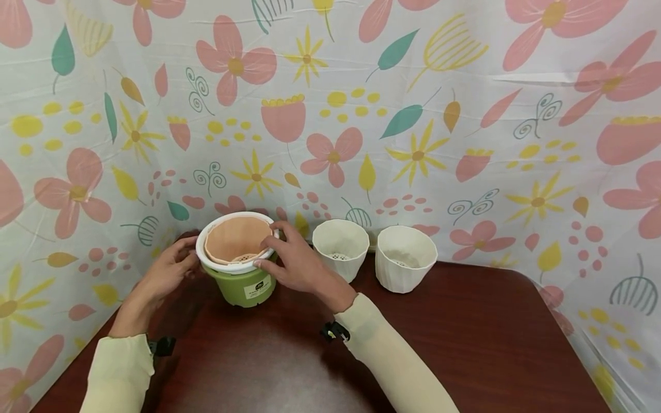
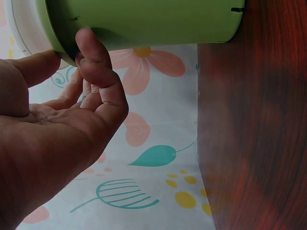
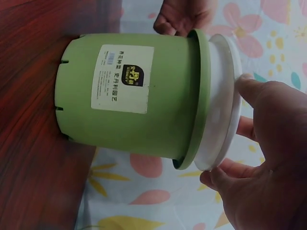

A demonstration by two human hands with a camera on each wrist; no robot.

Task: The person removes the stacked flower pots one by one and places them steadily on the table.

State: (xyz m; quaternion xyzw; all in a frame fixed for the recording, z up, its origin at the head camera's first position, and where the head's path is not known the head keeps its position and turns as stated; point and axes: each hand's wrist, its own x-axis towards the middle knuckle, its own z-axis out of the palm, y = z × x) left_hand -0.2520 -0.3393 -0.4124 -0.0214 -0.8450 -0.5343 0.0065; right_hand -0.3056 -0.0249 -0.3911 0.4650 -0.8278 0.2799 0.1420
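Note:
A green flower pot [image 1: 233, 288] with a paper label stands on the table at the left. Nested in it is a white flower pot [image 3: 221, 100], its rim raised above the green one and slightly tilted. An orange flower pot [image 1: 229, 236] sits inside the white one. My right hand [image 1: 299, 261] grips the white pot's rim from the right, thumb in front and fingers at the far side. On the left, my left hand [image 2: 72, 120] pinches the green pot's rim between thumb and curled index finger. The pots' lower nested parts are hidden.
Two cream fluted pots, one nearer [image 1: 341, 244] and one farther right [image 1: 405, 261], stand beside my right hand. The dark wooden table [image 1: 480, 332] has a rounded far right corner. A flower-printed cloth [image 1: 330, 115] hangs behind and along the left.

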